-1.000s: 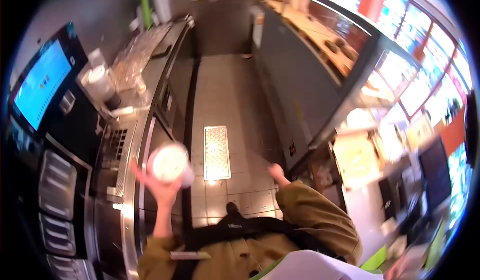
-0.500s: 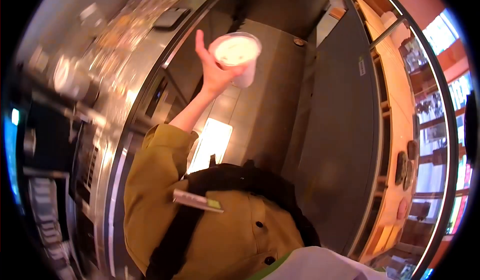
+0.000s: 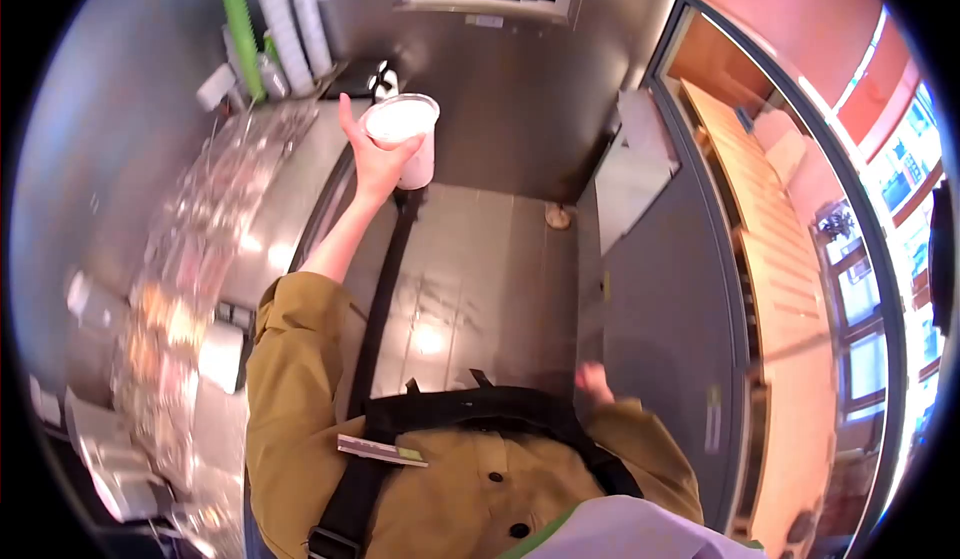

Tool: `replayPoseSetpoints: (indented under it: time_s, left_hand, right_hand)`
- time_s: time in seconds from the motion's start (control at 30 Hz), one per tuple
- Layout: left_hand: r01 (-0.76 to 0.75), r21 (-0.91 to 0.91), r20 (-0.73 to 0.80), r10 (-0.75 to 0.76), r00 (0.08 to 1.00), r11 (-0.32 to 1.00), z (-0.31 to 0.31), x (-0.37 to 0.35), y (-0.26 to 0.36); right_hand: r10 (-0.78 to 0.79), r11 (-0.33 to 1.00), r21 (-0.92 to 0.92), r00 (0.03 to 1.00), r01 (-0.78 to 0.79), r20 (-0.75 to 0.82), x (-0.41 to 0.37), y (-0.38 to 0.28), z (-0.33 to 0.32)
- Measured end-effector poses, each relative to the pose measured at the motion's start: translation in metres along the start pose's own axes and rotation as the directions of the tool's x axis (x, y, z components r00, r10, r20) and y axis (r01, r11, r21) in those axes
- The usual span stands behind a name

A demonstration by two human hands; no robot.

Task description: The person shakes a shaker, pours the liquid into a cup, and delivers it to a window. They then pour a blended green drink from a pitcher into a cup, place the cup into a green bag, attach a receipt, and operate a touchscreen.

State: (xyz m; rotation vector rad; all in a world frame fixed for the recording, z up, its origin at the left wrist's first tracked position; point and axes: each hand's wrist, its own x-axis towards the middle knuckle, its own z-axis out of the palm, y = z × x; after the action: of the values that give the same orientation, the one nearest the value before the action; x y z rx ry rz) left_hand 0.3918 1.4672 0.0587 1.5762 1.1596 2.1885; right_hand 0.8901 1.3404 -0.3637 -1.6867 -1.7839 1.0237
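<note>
My left hand (image 3: 376,167) is wrapped round a clear plastic cup (image 3: 420,164) with a pale, pinkish-white filling and a bright white top. The cup is held upright in front of me, above the floor at the counter's edge, and one finger sticks up beside its rim. Low at my right side is my right hand (image 3: 595,382), small and blurred near the dark cabinet front (image 3: 665,329). Its fingers cannot be made out, and no object shows in it.
Along the left runs a steel counter (image 3: 265,229) with shiny containers and a white box (image 3: 221,357). Stacked white cups (image 3: 280,29) stand at its far end, near a green stack (image 3: 242,29). At right is a glass display case with wooden shelves (image 3: 790,289). A steel wall (image 3: 490,89) closes the aisle.
My view has turned and moved along the aisle, so the end wall and cup stacks now show. The cup stays in my left hand. My right hand has come into view.
</note>
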Motion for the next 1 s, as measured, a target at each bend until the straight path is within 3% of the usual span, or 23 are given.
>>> replayPoseSetpoints:
  time_s: [0.03, 0.07, 0.1, 0.17, 0.27, 0.37, 0.43, 0.5, 0.57, 0.6, 0.63, 0.67, 0.7, 0.73, 0.77, 0.8, 0.83, 0.9, 1.0]
  left_hand:
    - [-0.014, 0.006, 0.022, 0.014, 1.000, 1.000, 0.016, 0.037, -0.031]
    - [-0.080, 0.090, 0.010, 0.079, 0.997, 0.993, 0.035, 0.072, -0.060]
    - [-0.105, 0.107, 0.007, 0.105, 0.994, 0.989, 0.055, 0.107, -0.091]
    - [-0.146, 0.065, 0.002, 0.147, 0.989, 0.987, 0.097, 0.172, -0.155]
    - [-0.099, 0.077, -0.032, 0.101, 0.994, 0.992, 0.158, 0.264, -0.238]
    - [-0.086, 0.097, -0.060, 0.092, 0.994, 0.992, 0.208, 0.348, -0.318]
    - [-0.189, 0.185, -0.106, 0.211, 0.972, 0.964, 0.239, 0.407, -0.376]
    - [-0.100, 0.286, -0.130, 0.142, 0.981, 0.953, 0.269, 0.449, -0.395]
    - [-0.074, 0.156, -0.087, 0.089, 0.992, 0.985, 0.288, 0.496, -0.444]
    - [-0.050, 0.207, -0.114, 0.075, 0.991, 0.977, 0.296, 0.517, -0.465]
    - [-0.037, 0.151, -0.115, 0.054, 0.992, 0.988, 0.303, 0.535, -0.484]
    - [-0.067, 0.143, -0.121, 0.085, 0.989, 0.987, 0.308, 0.553, -0.511]
    - [-0.101, 0.139, -0.122, 0.118, 0.985, 0.985, 0.311, 0.571, -0.539]
    - [-0.088, 0.126, -0.116, 0.102, 0.988, 0.988, 0.316, 0.583, -0.561]
    - [-0.082, 0.125, -0.098, 0.095, 0.991, 0.989, 0.317, 0.593, -0.577]
    - [-0.077, 0.116, -0.090, 0.088, 0.992, 0.990, 0.321, 0.603, -0.590]
    - [-0.071, 0.105, -0.087, 0.080, 0.993, 0.992, 0.322, 0.612, -0.601]
    - [-0.092, 0.192, -0.044, 0.102, 0.994, 0.977, 0.322, 0.625, -0.627]
    - [-0.048, 0.199, 0.035, 0.042, 0.999, 0.979, 0.319, 0.634, -0.653]
  right_hand:
    - [-0.036, 0.849, -0.511, 0.978, 0.138, 0.205, -0.012, 0.043, 0.005]
    - [0.136, 0.773, -0.613, 0.899, 0.166, 0.415, -0.033, 0.027, -0.009]
    - [0.275, 0.781, -0.618, 0.837, 0.093, 0.473, -0.037, 0.026, -0.011]
    - [0.506, 0.808, -0.538, 0.752, -0.242, 0.422, -0.010, 0.027, 0.000]
    - [0.601, 0.782, -0.457, 0.709, -0.424, 0.369, 0.089, 0.022, 0.021]
    - [0.599, 0.788, -0.402, 0.731, -0.466, 0.326, 0.205, 0.008, 0.029]
    - [0.576, 0.803, -0.370, 0.766, -0.467, 0.285, 0.277, -0.012, 0.021]
    - [0.530, 0.818, -0.388, 0.818, -0.424, 0.222, 0.346, -0.038, 0.010]
    - [0.344, 0.796, -0.563, 0.932, -0.225, 0.114, 0.414, -0.063, -0.008]
    - [0.176, 0.744, -0.658, 0.984, -0.119, 0.021, 0.448, -0.068, -0.018]
    - [-0.327, 0.796, -0.594, 0.907, 0.112, -0.267, 0.494, -0.059, -0.022]
    - [-0.445, 0.802, -0.530, 0.867, 0.276, -0.223, 0.531, -0.045, -0.037]
    - [0.112, 0.953, 0.303, 0.894, 0.028, -0.433, 0.562, -0.063, -0.039]
    - [0.399, 0.808, 0.560, 0.872, -0.187, -0.284, 0.582, -0.102, -0.064]
    - [0.547, 0.605, 0.795, 0.752, -0.053, -0.366, 0.605, -0.109, -0.057]
    - [0.650, 0.506, 0.862, 0.673, -0.037, -0.353, 0.620, -0.105, -0.049]
    - [0.691, 0.496, 0.863, 0.644, -0.093, -0.327, 0.620, -0.110, -0.042]
    - [0.724, 0.463, 0.852, 0.659, -0.244, -0.205, 0.614, -0.112, -0.018]
    - [0.733, 0.571, 0.744, 0.623, -0.347, -0.272, 0.584, -0.107, 0.045]
